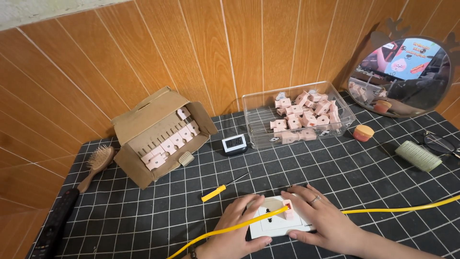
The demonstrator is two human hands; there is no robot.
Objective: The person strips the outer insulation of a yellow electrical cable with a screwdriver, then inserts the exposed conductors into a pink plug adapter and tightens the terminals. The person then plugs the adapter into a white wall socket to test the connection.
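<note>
An open brown cardboard box point(160, 132) lies tipped on its side at the left rear of the black gridded mat, its flaps spread, with rows of pale pink parts in its slotted insert. A clear plastic rectangular container point(298, 115) stands right of centre near the wooden wall, holding more pink parts. Between them sits a small white-framed digital display point(234, 143) with a dark screen. A round mirror point(400, 72) at far right reflects a bright, colourful screen.

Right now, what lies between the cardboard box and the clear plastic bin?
In the head view, a small digital clock sits between the cardboard box and the clear plastic bin.
</note>
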